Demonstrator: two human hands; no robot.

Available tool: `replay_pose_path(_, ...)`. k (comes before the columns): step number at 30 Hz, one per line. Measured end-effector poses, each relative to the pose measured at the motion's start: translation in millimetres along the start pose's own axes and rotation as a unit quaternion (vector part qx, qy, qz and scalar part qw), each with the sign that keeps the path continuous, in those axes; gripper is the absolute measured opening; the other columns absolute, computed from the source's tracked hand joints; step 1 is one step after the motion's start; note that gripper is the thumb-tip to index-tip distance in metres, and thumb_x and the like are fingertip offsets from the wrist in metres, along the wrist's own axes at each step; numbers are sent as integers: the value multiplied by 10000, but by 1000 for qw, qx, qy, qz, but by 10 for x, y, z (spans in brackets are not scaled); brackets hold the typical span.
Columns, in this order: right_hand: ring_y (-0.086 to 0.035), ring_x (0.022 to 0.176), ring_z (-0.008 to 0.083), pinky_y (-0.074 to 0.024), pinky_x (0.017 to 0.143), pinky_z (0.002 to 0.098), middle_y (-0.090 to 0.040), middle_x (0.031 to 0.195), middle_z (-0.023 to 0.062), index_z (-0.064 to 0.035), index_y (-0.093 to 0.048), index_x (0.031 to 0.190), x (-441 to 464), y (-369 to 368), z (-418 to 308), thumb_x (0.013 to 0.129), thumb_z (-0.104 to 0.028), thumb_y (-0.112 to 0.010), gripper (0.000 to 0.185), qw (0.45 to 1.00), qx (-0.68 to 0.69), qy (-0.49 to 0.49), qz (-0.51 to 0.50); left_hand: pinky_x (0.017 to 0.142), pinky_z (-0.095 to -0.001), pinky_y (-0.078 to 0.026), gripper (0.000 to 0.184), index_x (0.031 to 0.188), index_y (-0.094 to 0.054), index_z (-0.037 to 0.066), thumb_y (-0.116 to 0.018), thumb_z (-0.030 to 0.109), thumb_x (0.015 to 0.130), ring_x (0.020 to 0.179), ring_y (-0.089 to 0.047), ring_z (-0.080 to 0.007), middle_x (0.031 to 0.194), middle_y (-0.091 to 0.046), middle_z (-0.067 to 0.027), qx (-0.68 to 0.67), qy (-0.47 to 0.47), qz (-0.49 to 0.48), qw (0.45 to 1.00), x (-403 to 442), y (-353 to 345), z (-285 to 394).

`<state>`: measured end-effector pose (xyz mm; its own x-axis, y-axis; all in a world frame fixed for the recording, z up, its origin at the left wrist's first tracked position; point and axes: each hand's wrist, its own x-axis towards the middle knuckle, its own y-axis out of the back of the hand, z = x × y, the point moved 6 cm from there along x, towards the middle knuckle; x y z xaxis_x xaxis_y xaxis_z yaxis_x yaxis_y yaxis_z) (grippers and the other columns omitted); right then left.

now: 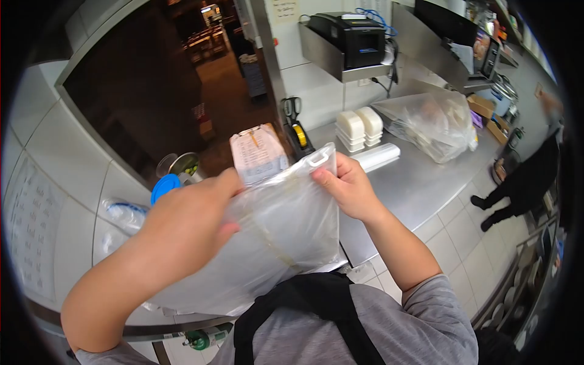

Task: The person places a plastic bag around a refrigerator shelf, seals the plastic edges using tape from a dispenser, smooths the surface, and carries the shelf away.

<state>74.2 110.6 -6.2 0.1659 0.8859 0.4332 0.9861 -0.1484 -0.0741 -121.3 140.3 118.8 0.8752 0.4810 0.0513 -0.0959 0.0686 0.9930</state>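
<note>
A large clear plastic bag [286,225] spreads in front of my body, over the counter's edge. A white plastic piece with a slot is at its upper right corner. My right hand [350,185] pinches the bag just beside that piece, thumb on top. At the left end of the bag's upper edge is my left hand [188,225], its fingers curled over the plastic and slightly blurred. Its thumb stands a little apart from the fingers. Just behind the bag, a clipboard with a written paper slip [258,152] leans by the pass opening.
On the steel counter [407,188] are stacked white containers [359,129], a white roll [377,158] and a filled clear bag [435,125]. Scissors [291,108] and a tape dispenser [299,137] stand behind. A blue lid [165,187] is at left. Another person [529,173] stands at far right.
</note>
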Motion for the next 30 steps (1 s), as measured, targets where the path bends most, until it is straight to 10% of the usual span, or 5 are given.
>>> replay_pose_path(9,-534,835,36,-438,742,215,-637,892,-19,-22,-632,986,113,112,-64,899,-105,-635,120,1000,10,17,24,630,-311,-449,226,853,-675,-8,-786,95,685,700,-585,-242,792,-633,-104,-56,227,139,962,-1366,95,-1196)
replay_pose_path(12,-580,768,84,-447,703,243,-650,839,3,-34,-627,908,234,83,-478,816,-217,-740,234,982,-183,40,-9,625,-268,-407,166,823,-713,25,-787,119,708,692,-527,-122,724,-589,-17,-178,259,146,938,-1596,81,-1354)
replay_pose_path(14,-610,705,185,-453,648,285,-643,778,43,-48,-619,846,260,-233,-946,684,-366,-783,393,831,-498,224,-104,624,-260,-401,157,820,-716,30,-786,121,712,681,-515,-117,718,-583,-15,-196,266,160,930,-1694,77,-1391)
replay_pose_path(17,-603,684,267,-446,595,323,-630,751,67,-61,-629,821,197,-710,-1149,621,-447,-749,452,760,-540,336,-132,629,-245,-401,133,816,-715,31,-775,119,737,677,-508,-106,713,-578,-11,-230,258,178,921,-1749,47,-1358)
replay_pose_path(30,-547,548,183,-381,495,304,-563,636,8,-108,-633,756,306,-772,-1084,639,-140,-743,163,719,-532,435,-102,611,-264,-435,117,750,-673,22,-767,89,735,635,-555,-145,699,-602,-48,-161,170,250,940,-1707,106,-1070)
